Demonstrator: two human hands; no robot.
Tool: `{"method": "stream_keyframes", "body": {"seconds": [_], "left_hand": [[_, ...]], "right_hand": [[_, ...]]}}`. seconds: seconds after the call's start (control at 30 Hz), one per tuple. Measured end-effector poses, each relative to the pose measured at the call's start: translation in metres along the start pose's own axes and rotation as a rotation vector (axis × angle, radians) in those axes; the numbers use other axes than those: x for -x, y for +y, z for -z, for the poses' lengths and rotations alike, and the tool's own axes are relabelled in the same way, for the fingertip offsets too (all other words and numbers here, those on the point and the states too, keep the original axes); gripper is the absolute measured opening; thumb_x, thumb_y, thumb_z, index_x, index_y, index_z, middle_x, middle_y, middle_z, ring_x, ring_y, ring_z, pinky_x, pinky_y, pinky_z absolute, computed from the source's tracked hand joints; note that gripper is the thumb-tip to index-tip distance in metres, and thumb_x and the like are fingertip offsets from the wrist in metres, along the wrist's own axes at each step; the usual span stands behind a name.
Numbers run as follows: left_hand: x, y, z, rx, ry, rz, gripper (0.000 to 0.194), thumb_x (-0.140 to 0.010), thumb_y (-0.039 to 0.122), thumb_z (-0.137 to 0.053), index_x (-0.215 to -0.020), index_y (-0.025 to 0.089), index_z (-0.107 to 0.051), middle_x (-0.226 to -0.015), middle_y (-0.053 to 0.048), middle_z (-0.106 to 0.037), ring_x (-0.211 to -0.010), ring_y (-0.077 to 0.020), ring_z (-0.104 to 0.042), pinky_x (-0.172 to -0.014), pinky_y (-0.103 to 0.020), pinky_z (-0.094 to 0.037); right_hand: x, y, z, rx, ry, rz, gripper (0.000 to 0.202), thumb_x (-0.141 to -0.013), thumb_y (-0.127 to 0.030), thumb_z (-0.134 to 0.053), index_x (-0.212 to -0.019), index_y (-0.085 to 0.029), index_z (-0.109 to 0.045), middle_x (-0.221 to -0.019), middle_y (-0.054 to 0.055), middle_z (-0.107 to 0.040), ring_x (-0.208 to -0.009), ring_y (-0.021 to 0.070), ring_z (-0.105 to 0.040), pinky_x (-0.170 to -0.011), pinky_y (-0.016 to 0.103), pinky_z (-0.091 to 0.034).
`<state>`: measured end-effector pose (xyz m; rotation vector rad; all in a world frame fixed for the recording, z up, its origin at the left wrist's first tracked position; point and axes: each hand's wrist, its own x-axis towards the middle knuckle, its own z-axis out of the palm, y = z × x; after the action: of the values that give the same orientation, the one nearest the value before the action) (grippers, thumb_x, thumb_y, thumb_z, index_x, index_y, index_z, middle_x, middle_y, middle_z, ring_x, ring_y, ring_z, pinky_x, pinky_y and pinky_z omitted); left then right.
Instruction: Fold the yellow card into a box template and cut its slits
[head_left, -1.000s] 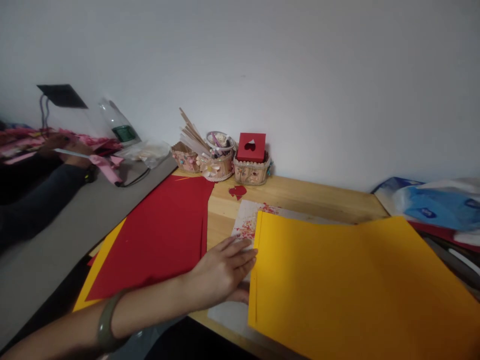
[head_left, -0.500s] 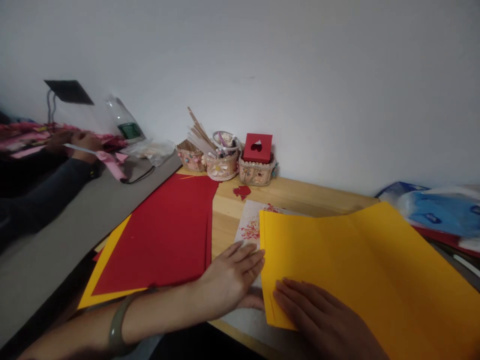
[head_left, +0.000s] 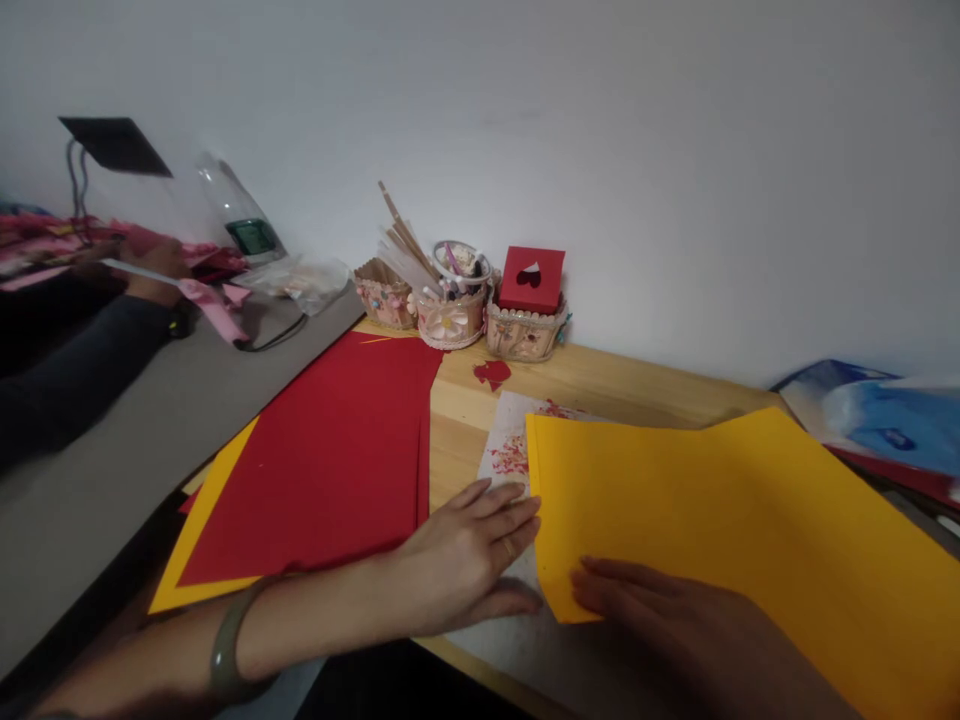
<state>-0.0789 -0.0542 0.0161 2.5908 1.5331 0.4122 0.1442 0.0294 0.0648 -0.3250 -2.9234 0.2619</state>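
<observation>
A large sheet of yellow paper (head_left: 675, 490) lies over the right part of the table, its left edge near the middle of the view. Against that edge rest the outstretched fingertips of my left hand (head_left: 472, 550), with the thumb apart and lower; a bangle circles the wrist. My right hand (head_left: 667, 615) lies on the sheet near its lower left corner, fingers straight and close together, slightly blurred. Partly beneath the yellow sheet is a whitish sheet (head_left: 491, 440) scattered with red and orange scraps. Left of my hands, red paper sheets (head_left: 330, 470) lie stacked over yellow paper.
Decorated baskets (head_left: 525, 335) stand by the wall, one with a red box (head_left: 532, 278), another with sticks and pens. Red cut-outs (head_left: 492, 374) lie before them. On the grey table, a co-worker's hand (head_left: 161, 270) is near a pink glue gun (head_left: 214, 310). A blue package (head_left: 892, 415) sits at right.
My right hand has shifted slightly right along the yellow paper, and the paper's lower left corner sits a little higher. My left hand stays at the edge. The whole view has shifted slightly.
</observation>
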Motion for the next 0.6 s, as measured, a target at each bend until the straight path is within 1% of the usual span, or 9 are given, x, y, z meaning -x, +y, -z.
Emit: {"method": "stream_keyframes", "body": {"seconds": [0.07,0.13,0.2,0.33,0.4,0.5,0.6], "left_hand": [[0.000,0.001,0.001,0.006,-0.005,0.004,0.059,-0.092,0.052,-0.039,-0.126,0.006,-0.052,-0.135,-0.013,-0.052,-0.127,-0.0319,-0.044,-0.102,-0.047,-0.038],[0.000,0.001,-0.001,0.010,0.008,0.004,0.057,-0.092,0.050,-0.040,-0.125,0.007,-0.053,-0.134,-0.013,-0.052,-0.127,-0.0314,-0.044,-0.102,-0.047,-0.039],[0.001,0.001,-0.004,0.011,0.030,0.007,0.055,-0.092,0.050,-0.042,-0.125,0.007,-0.053,-0.134,-0.012,-0.053,-0.126,-0.0307,-0.045,-0.101,-0.047,-0.039],[0.003,0.001,-0.008,0.002,0.115,0.005,0.053,-0.090,0.050,-0.045,-0.123,0.009,-0.055,-0.131,-0.010,-0.055,-0.125,-0.0281,-0.047,-0.101,-0.043,-0.039],[0.003,0.000,-0.008,-0.007,0.148,-0.003,0.052,-0.090,0.050,-0.047,-0.121,0.009,-0.056,-0.130,-0.010,-0.056,-0.124,-0.0272,-0.048,-0.101,-0.042,-0.039],[0.003,0.000,-0.008,-0.021,0.172,-0.009,0.051,-0.089,0.050,-0.048,-0.119,0.010,-0.058,-0.129,-0.009,-0.058,-0.122,-0.0268,-0.049,-0.100,-0.041,-0.039],[0.002,-0.001,-0.007,-0.026,0.176,-0.014,0.050,-0.090,0.049,-0.048,-0.119,0.009,-0.057,-0.129,-0.008,-0.058,-0.122,-0.0267,-0.049,-0.100,-0.041,-0.040]], "right_hand": [[-0.005,0.001,0.002,-0.001,-0.043,-0.079,0.044,-0.066,0.005,-0.035,-0.079,-0.023,-0.066,-0.082,0.001,-0.076,-0.066,0.0163,-0.072,-0.054,0.023,-0.058],[-0.009,0.004,0.002,0.046,-0.105,-0.139,0.038,-0.065,0.005,-0.040,-0.073,-0.024,-0.063,-0.071,-0.001,-0.073,-0.057,0.0174,-0.069,-0.049,0.025,-0.055],[-0.010,0.008,0.000,0.130,-0.159,-0.175,0.033,-0.067,0.004,-0.045,-0.075,-0.024,-0.061,-0.067,-0.002,-0.070,-0.055,0.0189,-0.067,-0.048,0.028,-0.052],[-0.012,0.013,-0.004,0.268,-0.172,-0.177,0.031,-0.068,0.004,-0.050,-0.078,-0.024,-0.059,-0.064,-0.003,-0.067,-0.054,0.0188,-0.066,-0.043,0.026,-0.044],[-0.013,0.013,-0.006,0.290,-0.171,-0.177,0.031,-0.068,0.004,-0.051,-0.079,-0.024,-0.059,-0.063,-0.003,-0.065,-0.053,0.0181,-0.065,-0.042,0.025,-0.041],[-0.015,0.013,-0.006,0.310,-0.162,-0.190,0.032,-0.068,0.004,-0.051,-0.083,-0.023,-0.060,-0.065,-0.002,-0.066,-0.055,0.0189,-0.065,-0.044,0.027,-0.041],[-0.018,0.015,-0.004,0.289,-0.145,-0.144,0.035,-0.065,0.005,-0.050,-0.083,-0.023,-0.061,-0.063,-0.003,-0.066,-0.052,0.0188,-0.065,-0.043,0.026,-0.041]]}}
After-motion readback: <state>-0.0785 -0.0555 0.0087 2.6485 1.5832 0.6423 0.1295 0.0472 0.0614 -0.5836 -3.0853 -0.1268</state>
